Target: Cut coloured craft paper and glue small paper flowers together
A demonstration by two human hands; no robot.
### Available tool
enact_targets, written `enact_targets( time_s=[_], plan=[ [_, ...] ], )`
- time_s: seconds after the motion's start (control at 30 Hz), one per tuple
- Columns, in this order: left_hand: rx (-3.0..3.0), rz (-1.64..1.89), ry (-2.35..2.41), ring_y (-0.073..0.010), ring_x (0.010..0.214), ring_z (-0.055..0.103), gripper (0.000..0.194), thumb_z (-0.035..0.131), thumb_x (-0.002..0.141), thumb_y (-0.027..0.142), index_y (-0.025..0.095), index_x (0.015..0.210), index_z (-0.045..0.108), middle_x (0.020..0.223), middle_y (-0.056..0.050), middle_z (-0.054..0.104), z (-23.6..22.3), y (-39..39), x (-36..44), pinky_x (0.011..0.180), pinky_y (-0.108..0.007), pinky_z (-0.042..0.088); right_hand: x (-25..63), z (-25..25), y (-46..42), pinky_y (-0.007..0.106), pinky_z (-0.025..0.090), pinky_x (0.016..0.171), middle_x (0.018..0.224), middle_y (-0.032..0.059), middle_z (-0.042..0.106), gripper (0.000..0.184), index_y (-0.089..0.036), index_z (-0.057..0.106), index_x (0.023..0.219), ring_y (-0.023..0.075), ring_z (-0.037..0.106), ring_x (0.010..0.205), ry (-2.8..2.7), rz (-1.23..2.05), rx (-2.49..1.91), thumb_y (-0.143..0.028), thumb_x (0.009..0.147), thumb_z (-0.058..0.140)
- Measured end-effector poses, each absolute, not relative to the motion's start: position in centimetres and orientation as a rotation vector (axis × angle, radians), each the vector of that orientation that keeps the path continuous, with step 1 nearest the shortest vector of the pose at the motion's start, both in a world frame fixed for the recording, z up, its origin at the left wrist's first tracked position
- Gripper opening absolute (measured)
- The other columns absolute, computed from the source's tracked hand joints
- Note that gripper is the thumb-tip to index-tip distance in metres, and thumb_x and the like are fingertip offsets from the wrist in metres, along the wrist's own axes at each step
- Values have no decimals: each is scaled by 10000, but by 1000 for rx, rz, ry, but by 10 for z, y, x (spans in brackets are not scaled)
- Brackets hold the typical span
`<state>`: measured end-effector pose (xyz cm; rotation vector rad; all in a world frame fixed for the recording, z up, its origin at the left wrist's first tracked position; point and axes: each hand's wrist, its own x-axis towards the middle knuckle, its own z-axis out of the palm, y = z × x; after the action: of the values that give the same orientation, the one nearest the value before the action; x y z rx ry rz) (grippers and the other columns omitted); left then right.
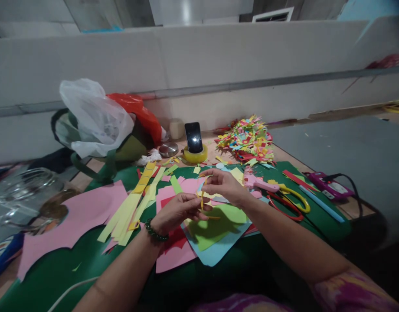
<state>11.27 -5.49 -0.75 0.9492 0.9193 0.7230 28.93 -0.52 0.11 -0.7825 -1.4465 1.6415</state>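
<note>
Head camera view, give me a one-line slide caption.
Left hand and right hand hold a thin yellow strip above a lime-green sheet and a light-blue sheet.

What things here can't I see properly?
All in the head view:
Green bag: most of its inside is covered by the white plastic bag.
Blue object: cut off by the left edge.
Yellow strip: partly hidden by the left hand.
Purple device: markings too small and blurred.

The left hand (pixel 185 208) and right hand (pixel 223 184) hold a thin yellow strip (pixel 202 199) over green paper (pixel 207 238). A pink glue gun (pixel 263 185) lies to the right. Far back, a phone (pixel 193 136) stands up.
</note>
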Motion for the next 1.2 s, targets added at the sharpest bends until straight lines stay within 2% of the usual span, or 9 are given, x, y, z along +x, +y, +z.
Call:
enact_targets(
  time_s=[0.23,0.37,0.47,0.83,1.03,1.2],
  plan=[
    [984,716,971,-143,641,688,431,813,627,463,110,854,717,890,-122,752,-3,-56,113,589,-207,482,290,5,-10,229,368,530,599,-72,544,415,-154,557,1031,90,506,549,-1599,1453,-862,-225,640,678],
    [1030,732,953,-135,624,676,431,815,613,471,110,833,727,864,-116,753,-4,-56,114,600,-211,483,288,5,-12,258,434,611,677,-37,607,487,-155,533,1076,124,569,647,-1661,1444,-830,-215,623,701],
    [1038,759,960,-139,628,676,416,805,627,471,111,821,730,865,-117,753,-6,-55,113,610,-219,484,288,4,-13,265,433,609,657,-33,608,486,-149,534,1084,130,571,631,-1686,1421,-828,-236,635,698],
    [1060,819,1113,-243,900,702,453,766,647,526,152,900,720,918,-102,751,-10,-54,111,707,-270,481,290,0,-9,234,366,519,581,-72,553,605,-143,498,1131,107,515,537,-1589,1535,-885,-313,602,737],
    [1044,822,1084,-248,902,699,502,770,620,565,146,891,716,874,-108,756,-15,-53,114,734,-291,490,282,-3,-12,235,380,530,567,-78,553,503,-143,525,1100,105,521,536,-1656,1346,-951,-237,633,682],
    [1010,820,1020,-243,879,701,481,790,614,526,129,875,718,886,-116,753,-12,-54,114,777,-312,508,279,-5,-15,243,421,577,577,-74,564,456,-157,530,1095,116,557,571,-1703,1208,-971,-188,657,651]
  ],
)
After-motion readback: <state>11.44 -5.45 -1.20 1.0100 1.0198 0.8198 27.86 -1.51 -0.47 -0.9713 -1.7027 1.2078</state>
